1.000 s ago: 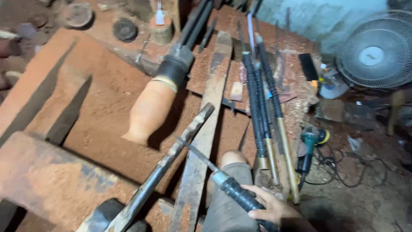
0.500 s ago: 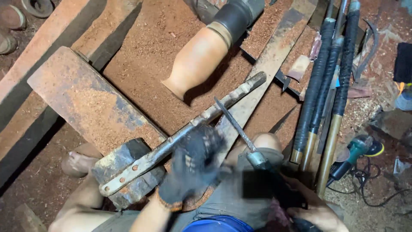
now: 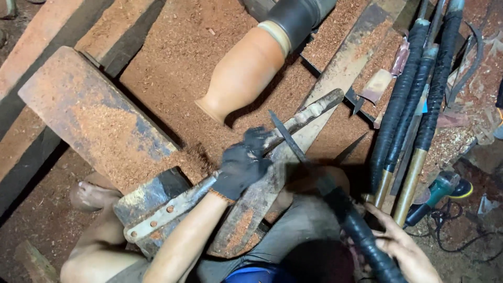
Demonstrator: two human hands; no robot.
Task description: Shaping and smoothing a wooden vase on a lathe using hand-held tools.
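Observation:
A turned wooden vase (image 3: 243, 71) sits on a lathe, its base held in a black chuck (image 3: 298, 15). My left hand (image 3: 242, 163), in a black glove, grips the long metal tool rest bar (image 3: 309, 112) that runs diagonally below the vase. My bare right hand (image 3: 401, 246) holds the black-wrapped handle of a long chisel (image 3: 285, 136). The chisel's blade crosses over the bar and points up toward the vase, a short gap from it.
Sawdust covers the lathe bed (image 3: 173, 63). A rusty steel plate (image 3: 89, 115) lies at left. Several long wrapped-handle chisels (image 3: 414, 94) lean at right. A green angle grinder (image 3: 440, 188) lies on the floor. My bare foot (image 3: 91, 195) rests at lower left.
The view has closed in and tipped down on the lathe. My gloved left hand came in and settled on the bar. The chisel blade swung up toward the vase.

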